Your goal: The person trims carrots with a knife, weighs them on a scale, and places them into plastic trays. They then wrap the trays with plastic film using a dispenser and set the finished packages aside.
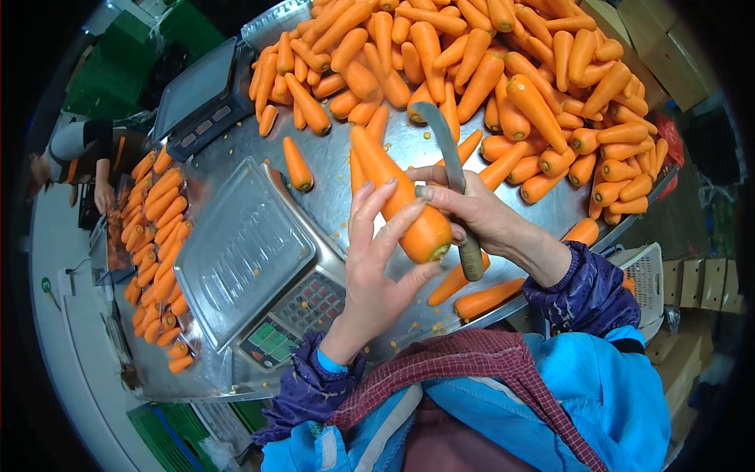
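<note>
A large orange carrot (421,228) is held slantwise over the table, its stem end toward me. My left hand (373,271) is closed on its left side, fingers laid along it and thumb near the stem end. A curved knife (446,138) is in my right hand (491,216), fingers wrapped round its handle. The blade points away from me and the handle's end shows below the palm. My right thumb lies close to the carrot; whether it touches cannot be made out.
A big heap of carrots (472,71) covers the far side of the metal table (314,157). To the left stand a digital scale (244,252), a second scale (200,94) and packed carrots (157,244). Another person's hand (104,197) is at far left. A white crate (649,283) stands right.
</note>
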The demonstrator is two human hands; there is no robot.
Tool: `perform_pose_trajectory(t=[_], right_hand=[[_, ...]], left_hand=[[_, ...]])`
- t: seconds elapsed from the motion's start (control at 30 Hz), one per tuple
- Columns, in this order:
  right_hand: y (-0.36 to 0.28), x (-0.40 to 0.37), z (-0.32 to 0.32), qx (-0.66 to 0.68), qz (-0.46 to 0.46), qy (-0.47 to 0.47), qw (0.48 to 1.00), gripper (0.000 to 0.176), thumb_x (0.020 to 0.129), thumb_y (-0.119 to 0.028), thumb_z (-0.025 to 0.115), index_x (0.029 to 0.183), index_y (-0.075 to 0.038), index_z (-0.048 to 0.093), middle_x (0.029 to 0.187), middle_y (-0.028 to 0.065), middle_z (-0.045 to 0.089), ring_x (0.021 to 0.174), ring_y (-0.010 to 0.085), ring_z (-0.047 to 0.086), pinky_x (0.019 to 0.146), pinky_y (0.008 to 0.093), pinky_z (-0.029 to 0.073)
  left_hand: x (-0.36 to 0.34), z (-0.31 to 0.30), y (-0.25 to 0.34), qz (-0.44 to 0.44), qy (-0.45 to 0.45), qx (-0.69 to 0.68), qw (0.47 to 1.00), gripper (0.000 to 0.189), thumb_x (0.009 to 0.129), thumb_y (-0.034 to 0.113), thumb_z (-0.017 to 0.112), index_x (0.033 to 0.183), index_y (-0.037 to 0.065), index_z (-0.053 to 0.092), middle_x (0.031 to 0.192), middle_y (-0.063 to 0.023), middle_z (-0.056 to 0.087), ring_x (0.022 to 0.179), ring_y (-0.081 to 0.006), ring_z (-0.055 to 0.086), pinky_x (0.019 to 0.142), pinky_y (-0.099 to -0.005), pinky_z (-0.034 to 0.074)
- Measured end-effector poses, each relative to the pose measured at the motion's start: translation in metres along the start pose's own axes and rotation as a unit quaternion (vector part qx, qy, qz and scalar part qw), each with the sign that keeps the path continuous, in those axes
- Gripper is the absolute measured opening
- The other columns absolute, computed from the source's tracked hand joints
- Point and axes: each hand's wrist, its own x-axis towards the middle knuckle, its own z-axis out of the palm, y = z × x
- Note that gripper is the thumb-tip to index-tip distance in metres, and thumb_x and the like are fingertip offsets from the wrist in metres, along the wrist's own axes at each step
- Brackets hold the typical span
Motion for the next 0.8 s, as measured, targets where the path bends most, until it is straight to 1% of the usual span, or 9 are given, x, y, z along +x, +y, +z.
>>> perform_pose_trajectory(t=[0.07, 0.13, 0.17, 0.3, 0.43, 0.5, 0.6, 0.73, 0.8], right_hand=[[0.007, 0.003, 0.001, 0.006, 0.007, 0.055, 0.998, 0.035, 0.09, -0.033, 0.055, 0.101, 0.0, 0.054, 0.056, -0.0023, 0.047, 0.04, 0.0018, 0.039, 0.036, 0.0173, 0.03], [0.002, 0.001, 0.007, 0.04, 0.019, 0.039, 0.998, 0.034, 0.089, -0.034, 0.056, 0.098, -0.001, 0.055, 0.055, -0.0027, 0.046, 0.04, 0.0021, 0.039, 0.036, 0.0176, 0.03], [0.001, -0.001, 0.01, 0.071, 0.028, 0.021, 0.997, 0.032, 0.089, -0.034, 0.057, 0.094, -0.002, 0.055, 0.053, -0.0032, 0.045, 0.04, 0.0024, 0.039, 0.036, 0.0178, 0.03], [0.006, -0.001, 0.015, 0.095, 0.048, 0.042, 0.993, 0.031, 0.089, -0.037, 0.057, 0.084, -0.006, 0.052, 0.052, -0.0035, 0.043, 0.039, 0.0036, 0.038, 0.037, 0.0184, 0.032], [0.008, -0.001, 0.016, 0.083, 0.047, 0.047, 0.994, 0.03, 0.09, -0.036, 0.055, 0.085, -0.006, 0.052, 0.052, -0.0033, 0.043, 0.038, 0.004, 0.038, 0.037, 0.0191, 0.033], [0.006, -0.005, 0.018, 0.08, 0.053, 0.051, 0.994, 0.029, 0.091, -0.034, 0.052, 0.084, -0.006, 0.05, 0.051, -0.0034, 0.041, 0.038, 0.0045, 0.037, 0.036, 0.0197, 0.033], [0.007, -0.008, 0.012, 0.072, 0.07, 0.04, 0.994, 0.028, 0.092, -0.033, 0.05, 0.083, -0.006, 0.049, 0.051, -0.0038, 0.04, 0.038, 0.0047, 0.037, 0.036, 0.0198, 0.033], [0.007, -0.01, 0.009, 0.093, 0.087, 0.031, 0.991, 0.027, 0.092, -0.032, 0.05, 0.083, -0.007, 0.048, 0.051, -0.004, 0.039, 0.038, 0.0045, 0.037, 0.036, 0.0199, 0.032], [0.007, -0.011, 0.01, 0.094, 0.088, 0.04, 0.991, 0.025, 0.092, -0.03, 0.049, 0.081, -0.007, 0.047, 0.052, -0.004, 0.04, 0.038, 0.0044, 0.036, 0.035, 0.02, 0.032]], left_hand=[[-0.002, 0.001, -0.001, -0.031, -0.011, -0.015, 0.999, 0.068, 0.074, 0.018, 0.073, 0.133, 0.007, 0.042, 0.139, -0.0142, 0.032, 0.131, -0.0301, 0.03, 0.103, -0.0426, 0.034], [-0.002, 0.004, 0.003, -0.129, 0.021, -0.202, 0.971, 0.063, 0.071, 0.015, 0.073, 0.128, 0.008, 0.048, 0.138, -0.0173, 0.033, 0.132, -0.0347, 0.028, 0.105, -0.045, 0.028], [-0.002, 0.002, 0.004, -0.148, 0.014, -0.223, 0.963, 0.062, 0.075, 0.011, 0.068, 0.131, 0.008, 0.045, 0.14, -0.0167, 0.031, 0.133, -0.0329, 0.027, 0.106, -0.0441, 0.028], [-0.002, 0.004, 0.004, -0.141, 0.022, -0.244, 0.959, 0.059, 0.076, 0.004, 0.06, 0.132, 0.004, 0.041, 0.142, -0.0171, 0.026, 0.134, -0.0316, 0.024, 0.107, -0.0425, 0.026], [-0.005, 0.006, 0.004, -0.133, 0.017, -0.27, 0.953, 0.062, 0.077, 0.002, 0.055, 0.136, 0.004, 0.035, 0.144, -0.0183, 0.022, 0.136, -0.0326, 0.02, 0.108, -0.0431, 0.022], [-0.005, 0.002, 0.005, -0.115, -0.036, -0.243, 0.963, 0.067, 0.077, 0.0, 0.05, 0.139, 0.004, 0.027, 0.146, -0.0197, 0.016, 0.138, -0.0334, 0.011, 0.11, -0.0437, 0.015], [-0.001, -0.007, 0.006, -0.1, -0.1, -0.259, 0.955, 0.071, 0.076, 0.0, 0.048, 0.141, 0.005, 0.022, 0.148, -0.0206, 0.011, 0.139, -0.0344, 0.003, 0.111, -0.044, 0.008], [-0.001, -0.011, 0.005, -0.094, -0.136, -0.275, 0.947, 0.071, 0.075, 0.0, 0.047, 0.142, 0.004, 0.022, 0.149, -0.0203, 0.008, 0.139, -0.035, -0.002, 0.111, -0.0445, 0.006], [-0.001, -0.012, 0.006, -0.1, -0.144, -0.273, 0.946, 0.076, 0.069, -0.001, 0.046, 0.141, 0.001, 0.022, 0.15, -0.0162, 0.006, 0.14, -0.0276, -0.003, 0.112, -0.0415, 0.006]])
